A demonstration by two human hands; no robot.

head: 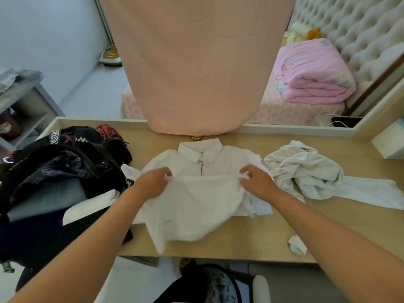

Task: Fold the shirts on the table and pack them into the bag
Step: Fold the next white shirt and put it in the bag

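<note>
White collared shirt with a thin red line down its placket (196,206) lies front-up in the middle of the pale wooden worktop (328,232). Its collar points to the far edge, and its lower part is lifted and doubled up toward the chest.

Peach-pink hanging cloth (196,62) drops to the worktop's far edge just behind the collar, so room to spread the shirt that way looks tight. Black backpack with white-lettered straps (65,162) slumps open at the left, just beside the shirt. A white folded piece (87,206) shows at its mouth (a packed shirt, perhaps, though I cannot tell). Crumpled off-white garment (306,169) lies just right of the shirt, unfolded, with one long part trailing to the right.

By my reading the task is somewhere in its first half: one shirt is mid-fold, at least one more waits to be folded, and nothing is surely packed.

Left hand (153,182) and right hand (258,182) each pinch the raised fold edge of the shirt at its two ends, fingers curled on the cloth. Small white scrap (297,244) rests near the worktop's front edge, apart from both hands.
</note>
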